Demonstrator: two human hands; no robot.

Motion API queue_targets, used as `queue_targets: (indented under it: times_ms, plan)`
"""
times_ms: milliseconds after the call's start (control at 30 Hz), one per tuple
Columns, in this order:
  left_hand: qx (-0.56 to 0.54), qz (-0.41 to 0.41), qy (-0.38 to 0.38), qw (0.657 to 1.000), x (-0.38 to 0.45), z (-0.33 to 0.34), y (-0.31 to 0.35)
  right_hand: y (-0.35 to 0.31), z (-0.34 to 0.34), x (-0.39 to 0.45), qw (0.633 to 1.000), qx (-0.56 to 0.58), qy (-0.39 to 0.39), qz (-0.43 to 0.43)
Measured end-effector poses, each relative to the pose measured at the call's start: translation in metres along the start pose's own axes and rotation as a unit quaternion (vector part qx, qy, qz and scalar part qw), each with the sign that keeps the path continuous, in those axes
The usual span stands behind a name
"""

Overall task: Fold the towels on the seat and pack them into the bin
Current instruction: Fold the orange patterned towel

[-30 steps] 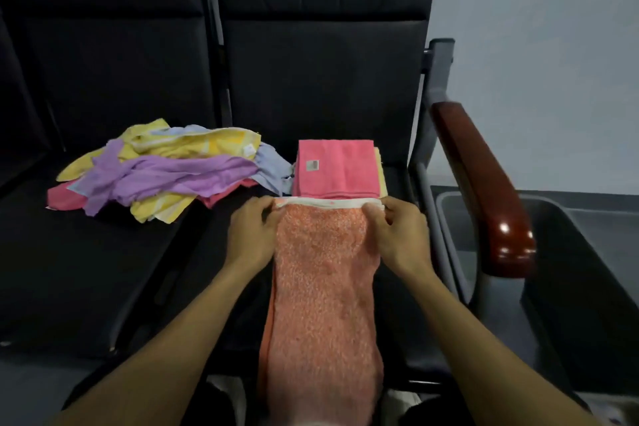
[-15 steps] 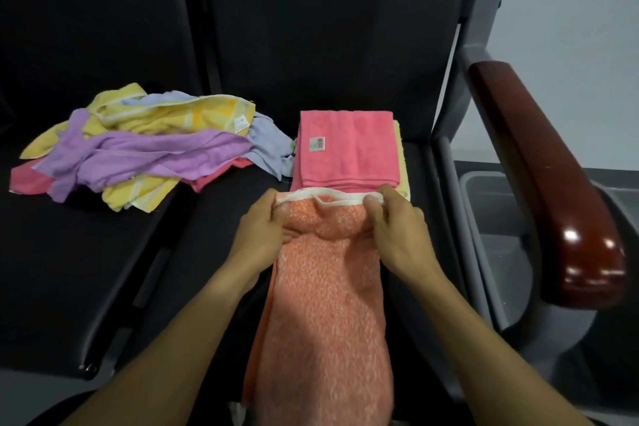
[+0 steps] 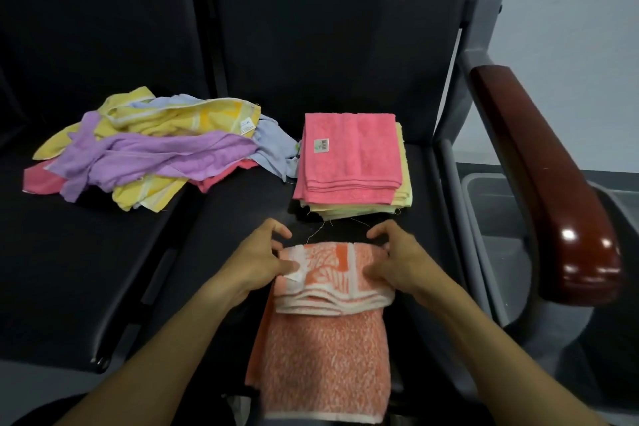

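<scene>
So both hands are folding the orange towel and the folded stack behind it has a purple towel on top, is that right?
Not quite. The head view shows the folded stack topped by a pink towel, not a purple one. Both the left hand and right hand are folding the orange towel.

head cam | looks forward-down, close over left hand [image 3: 257, 264] and right hand [image 3: 397, 261] | single view

Two bare forearms enter from the lower edge of the frame, uncovered from wrist to elbow, with no sleeve edge visible. The left hand [image 3: 257, 261] and right hand [image 3: 397, 261] are ungloved and carry no ring, watch or band. Fingernails, where they show, are short and unpainted.
</scene>
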State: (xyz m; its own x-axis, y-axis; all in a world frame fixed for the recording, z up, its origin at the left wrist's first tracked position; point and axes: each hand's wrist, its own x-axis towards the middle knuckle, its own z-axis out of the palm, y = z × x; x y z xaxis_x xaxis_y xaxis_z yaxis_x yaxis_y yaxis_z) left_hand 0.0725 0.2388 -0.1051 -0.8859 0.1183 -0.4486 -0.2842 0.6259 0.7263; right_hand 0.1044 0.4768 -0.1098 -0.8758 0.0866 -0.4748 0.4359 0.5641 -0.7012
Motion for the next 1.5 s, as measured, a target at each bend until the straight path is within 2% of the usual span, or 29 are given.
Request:
queue_targets:
  times_ms: [100, 167, 333, 433, 500, 567, 667, 933, 1000, 1100, 1233, 1367, 1433, 1500]
  plan:
    - [0.048, -0.015, -0.032, 0.998, -0.001, -0.001, -0.003, 0.000, 0.001, -0.005, 0.999, -0.007, -0.037, 0.015]
    - [0.040, -0.017, -0.043, 0.998, -0.001, 0.001, -0.003, -0.001, 0.002, -0.007, 0.999, -0.008, -0.036, 0.001]
    - [-0.018, 0.009, 0.020, 1.000, 0.007, 0.009, -0.011, -0.002, 0.010, -0.003, 0.999, 0.015, 0.023, -0.041]
    - [-0.045, 0.036, 0.057, 0.997, 0.010, 0.008, -0.009, -0.004, 0.007, -0.001, 0.996, 0.059, 0.031, -0.051]
    - [-0.034, 0.035, 0.037, 0.998, 0.011, 0.006, -0.009, -0.005, 0.005, -0.002, 0.998, 0.058, -0.004, -0.040]
    - [-0.015, 0.032, -0.015, 0.999, 0.011, 0.008, -0.011, -0.003, 0.006, -0.003, 0.999, 0.018, -0.038, -0.028]
    - [-0.006, 0.021, -0.053, 0.998, 0.009, 0.011, -0.011, -0.002, 0.006, -0.002, 0.999, 0.000, -0.032, -0.032]
    - [-0.039, 0.044, 0.067, 0.996, 0.011, 0.009, -0.010, -0.001, 0.004, 0.000, 0.994, 0.056, 0.064, -0.065]
    - [-0.019, 0.044, 0.050, 0.998, 0.012, 0.010, -0.011, -0.002, 0.004, -0.001, 0.997, 0.045, 0.036, -0.055]
    - [0.048, 0.041, 0.010, 0.998, 0.011, 0.014, -0.013, -0.003, 0.008, -0.004, 0.997, -0.054, 0.020, -0.051]
    - [0.079, 0.056, 0.052, 0.994, 0.009, 0.016, -0.009, -0.003, 0.010, -0.002, 0.994, -0.066, 0.052, -0.065]
    - [0.025, 0.068, 0.127, 0.989, 0.011, 0.015, -0.004, -0.002, 0.012, 0.001, 0.988, 0.000, 0.114, -0.101]
    - [0.020, 0.058, 0.116, 0.991, 0.012, 0.016, -0.005, 0.001, 0.015, 0.003, 0.988, -0.013, 0.119, -0.101]
    - [0.059, 0.052, 0.087, 0.993, 0.013, 0.018, -0.008, 0.005, 0.017, 0.005, 0.989, -0.046, 0.107, -0.093]
